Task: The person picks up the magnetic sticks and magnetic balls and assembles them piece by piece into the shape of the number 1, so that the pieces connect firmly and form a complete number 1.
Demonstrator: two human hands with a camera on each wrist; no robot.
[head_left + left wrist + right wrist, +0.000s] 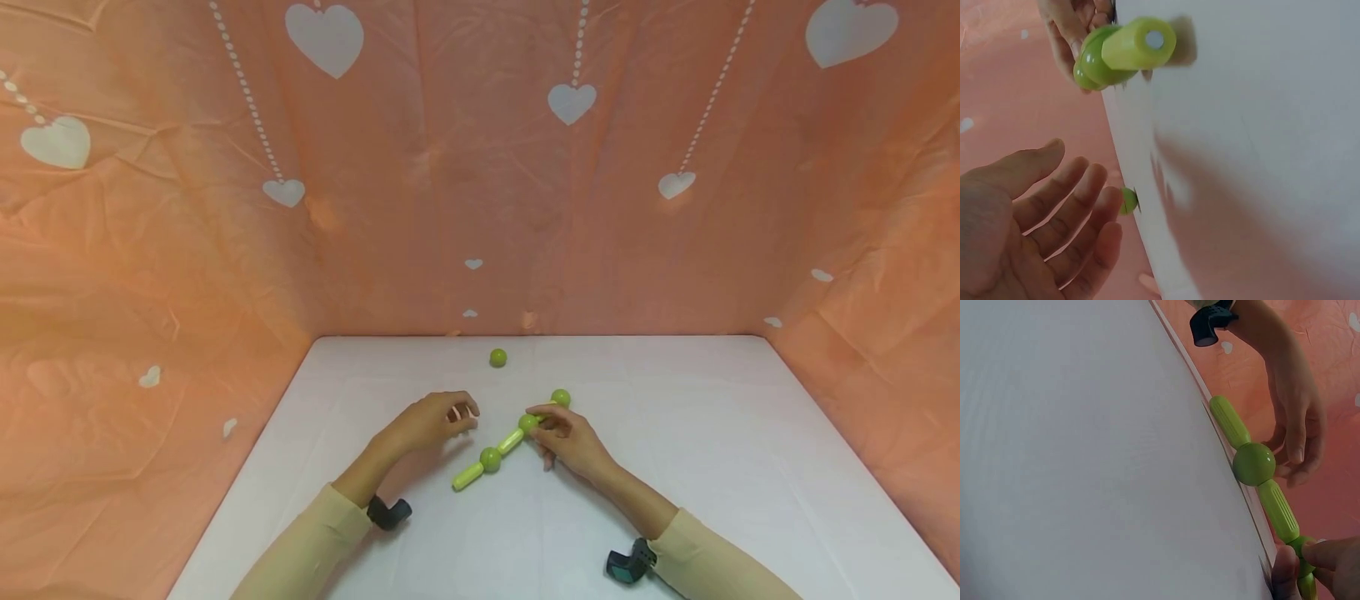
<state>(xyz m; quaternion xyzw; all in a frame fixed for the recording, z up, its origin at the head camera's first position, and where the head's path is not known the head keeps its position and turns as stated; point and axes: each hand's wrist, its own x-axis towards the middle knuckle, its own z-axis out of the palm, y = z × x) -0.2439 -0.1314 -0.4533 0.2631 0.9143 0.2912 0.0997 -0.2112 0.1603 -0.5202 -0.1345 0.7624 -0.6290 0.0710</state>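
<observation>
A chain of light green ridged rods and green balls lies slantwise on the white table. My right hand (576, 442) pinches its middle ball (528, 422) between thumb and fingers; the right wrist view shows this ball (1302, 545) partly covered. Toward the near left, the chain has a ball (491, 459) and an end rod (468, 477); another ball (560, 397) forms its far end. A silvery disc shows in the tip of the end rod (1138, 47) in the left wrist view. My left hand (431, 419) hovers left of the chain, fingers loosely bent, holding nothing.
A loose green ball (498, 357) sits near the back edge of the white table (712, 467). Orange sheeting (480, 208) with white hearts rises behind and at both sides. Each wrist bears a dark camera (628, 567).
</observation>
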